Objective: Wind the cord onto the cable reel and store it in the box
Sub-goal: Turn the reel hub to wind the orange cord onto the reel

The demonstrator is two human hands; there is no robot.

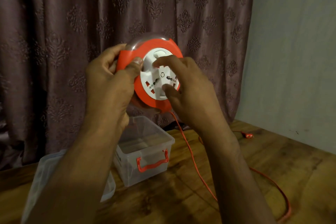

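Note:
A round orange cable reel (145,96) with a white socket hub is held up in the air in front of the curtain. My left hand (111,80) grips its left rim, thumb on the orange face. My right hand (185,85) lies on the white hub, fingers spread over the sockets. An orange cord (192,158) hangs from the reel's bottom edge, runs down across the wooden table and loops right toward its plug (248,135) near the wall. A clear plastic box (145,151) with a red latch stands open on the table below the reel.
The box's clear lid (45,174) lies on the table at the left, partly under my left forearm. A patterned brown curtain (127,14) hangs behind the table. A pale wall (294,60) borders the table's right side.

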